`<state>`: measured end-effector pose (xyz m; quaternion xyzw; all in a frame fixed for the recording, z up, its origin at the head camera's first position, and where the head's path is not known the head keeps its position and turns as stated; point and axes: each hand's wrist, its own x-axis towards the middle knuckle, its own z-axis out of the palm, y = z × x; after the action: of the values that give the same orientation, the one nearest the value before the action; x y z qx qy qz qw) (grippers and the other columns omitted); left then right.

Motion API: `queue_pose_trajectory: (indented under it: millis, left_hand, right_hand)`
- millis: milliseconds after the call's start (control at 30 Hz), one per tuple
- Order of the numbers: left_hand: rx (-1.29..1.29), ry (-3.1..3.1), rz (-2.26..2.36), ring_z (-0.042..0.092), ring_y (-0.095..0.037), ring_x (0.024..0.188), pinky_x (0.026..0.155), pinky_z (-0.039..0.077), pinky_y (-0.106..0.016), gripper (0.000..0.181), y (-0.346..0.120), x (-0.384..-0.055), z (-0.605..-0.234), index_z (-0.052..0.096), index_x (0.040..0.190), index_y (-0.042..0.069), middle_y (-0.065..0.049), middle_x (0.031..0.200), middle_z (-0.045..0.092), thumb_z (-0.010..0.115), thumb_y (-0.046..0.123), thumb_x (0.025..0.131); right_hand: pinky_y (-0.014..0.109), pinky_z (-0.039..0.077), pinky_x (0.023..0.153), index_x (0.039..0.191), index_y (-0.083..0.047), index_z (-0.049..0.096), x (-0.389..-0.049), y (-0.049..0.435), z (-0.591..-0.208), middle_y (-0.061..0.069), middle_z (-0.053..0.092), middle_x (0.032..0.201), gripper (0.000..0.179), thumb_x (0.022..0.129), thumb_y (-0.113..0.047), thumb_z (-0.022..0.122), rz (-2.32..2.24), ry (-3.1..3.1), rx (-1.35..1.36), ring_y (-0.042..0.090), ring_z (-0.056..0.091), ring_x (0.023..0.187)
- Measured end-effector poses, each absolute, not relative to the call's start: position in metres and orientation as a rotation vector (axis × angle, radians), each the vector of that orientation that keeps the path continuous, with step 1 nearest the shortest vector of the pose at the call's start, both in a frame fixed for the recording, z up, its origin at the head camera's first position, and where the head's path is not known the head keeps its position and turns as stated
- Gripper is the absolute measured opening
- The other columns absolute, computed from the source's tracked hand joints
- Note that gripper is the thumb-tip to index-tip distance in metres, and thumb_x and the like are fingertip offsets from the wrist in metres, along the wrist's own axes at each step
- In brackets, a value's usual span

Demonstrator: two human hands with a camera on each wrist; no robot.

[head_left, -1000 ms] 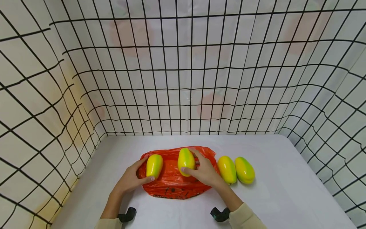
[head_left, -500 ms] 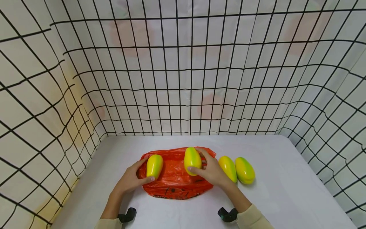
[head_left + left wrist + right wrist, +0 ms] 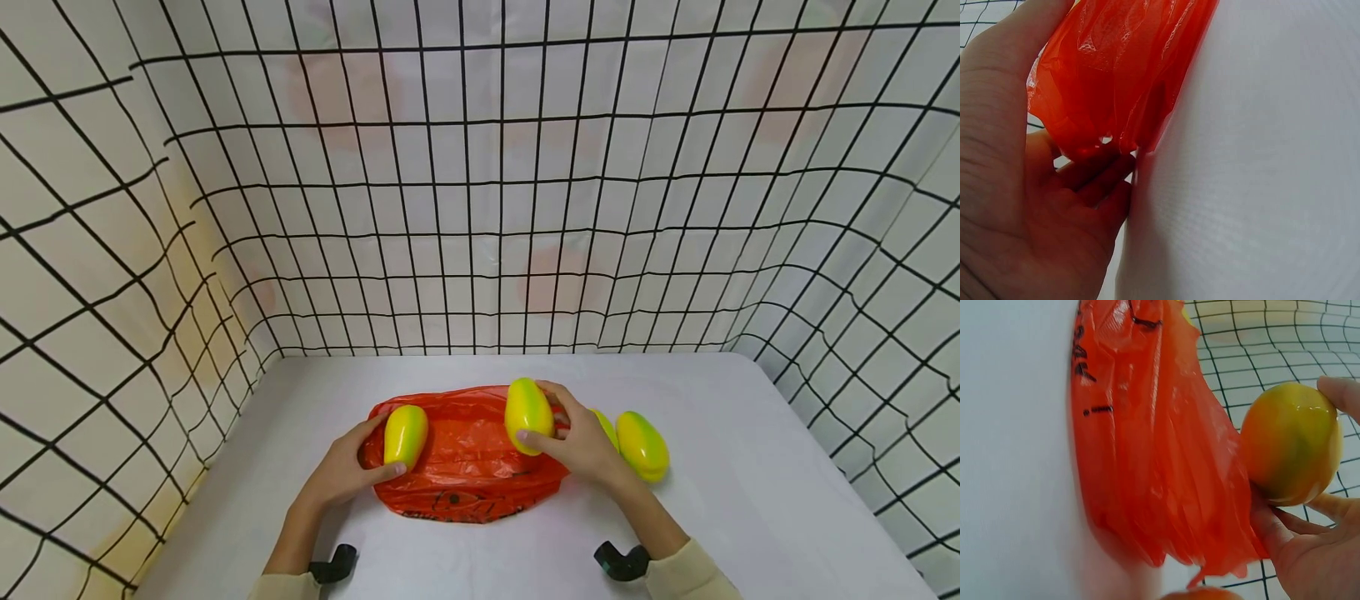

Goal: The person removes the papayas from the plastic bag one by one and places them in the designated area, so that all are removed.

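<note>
Shifted rightward, one mango (image 3: 528, 415), grasped by the right hand (image 3: 588, 442), is over the right end of the bag (image 3: 465, 442), apparently parting from another mango (image 3: 406, 435) at the left, where the left hand (image 3: 348, 471) grips the bag.

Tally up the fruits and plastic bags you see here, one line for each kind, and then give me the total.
Yellow-green fruits: 4
Red plastic bag: 1
Total: 5
</note>
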<state>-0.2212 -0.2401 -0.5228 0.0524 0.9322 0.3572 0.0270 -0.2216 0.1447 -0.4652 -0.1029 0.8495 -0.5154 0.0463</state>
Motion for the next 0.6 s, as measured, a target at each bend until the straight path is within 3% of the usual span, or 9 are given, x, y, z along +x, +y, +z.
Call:
queue_pose_trajectory:
  millis: [600]
  left_hand:
    - [0.162,2.884,1.097,0.052,-0.04,0.136,0.098,0.057,-0.058,0.109,-0.24,-0.221,-0.522,0.041,0.158,0.013,-0.017,0.154,0.051,0.083,0.061,0.07]
  right_hand:
    - [0.044,0.06,0.098,0.154,-0.027,0.04,-0.221,0.198,-0.455,0.016,0.049,0.151,0.08,0.087,-0.038,0.082,-1.633,2.64,-0.295,0.035,0.063,0.125]
